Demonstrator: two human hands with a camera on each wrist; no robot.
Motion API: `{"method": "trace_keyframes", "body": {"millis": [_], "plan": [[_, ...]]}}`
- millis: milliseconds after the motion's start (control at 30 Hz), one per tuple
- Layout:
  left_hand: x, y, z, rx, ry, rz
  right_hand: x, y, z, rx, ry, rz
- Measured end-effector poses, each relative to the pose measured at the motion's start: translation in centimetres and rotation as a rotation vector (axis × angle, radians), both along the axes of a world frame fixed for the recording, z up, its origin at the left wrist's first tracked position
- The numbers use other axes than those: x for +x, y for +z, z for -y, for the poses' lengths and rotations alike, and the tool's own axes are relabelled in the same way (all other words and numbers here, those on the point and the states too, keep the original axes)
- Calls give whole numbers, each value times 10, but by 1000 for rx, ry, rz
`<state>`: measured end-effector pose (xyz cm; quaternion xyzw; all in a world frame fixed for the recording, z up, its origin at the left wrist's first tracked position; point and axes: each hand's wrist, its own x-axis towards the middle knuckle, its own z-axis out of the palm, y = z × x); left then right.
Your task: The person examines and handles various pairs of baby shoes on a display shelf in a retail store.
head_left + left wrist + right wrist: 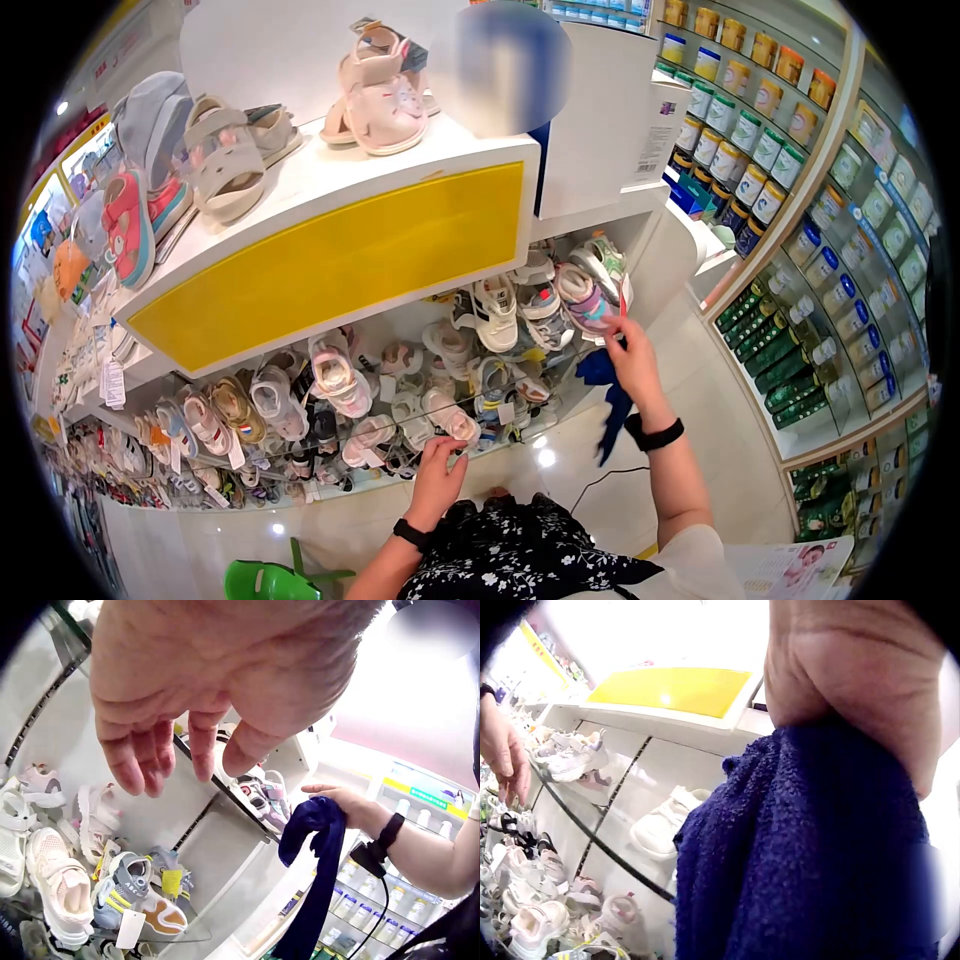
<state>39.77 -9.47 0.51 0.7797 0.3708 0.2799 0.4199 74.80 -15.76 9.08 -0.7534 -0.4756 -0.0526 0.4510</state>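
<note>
Currently looks like mid-dusting of the shoe display. Right hand [635, 362] grasps the blue cloth [606, 392], bunched under the palm with the rest hanging below the wrist. Its fingertips are at the multicolour sneaker [585, 297], by the glass shelf [630, 870]. Left hand [440, 478] is released, fingers loosely spread and holding nothing, just short of the pink sandals [447, 415] ahead of it. My read: the next move needs the cloth on the shelf surface without knocking shoes or snagging hang tags [129, 928]. The free hand is placed to shift a pair aside.
</note>
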Motion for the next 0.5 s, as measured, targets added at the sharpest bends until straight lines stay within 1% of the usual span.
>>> {"method": "trace_keyframes", "body": {"millis": [33, 133, 167, 267, 400, 500], "plan": [[4, 2, 1, -25, 0, 4, 12, 4, -2, -19, 22, -4], [17, 4, 1, -64, 9, 17, 42, 19, -14, -55, -50, -179], [19, 3, 1, -59, 14, 23, 58, 18, -20, -69, -74, -200], [24, -5, 0, -61, 34, 27, 92, 25, -32, -109, -104, -133], [27, -14, 1, -95, 87, 42, 115, 38, -46, -321, -40, -84], [28, -13, 8, -120, 120, 59, 130, 38, -63, -408, 40, -156]]}}
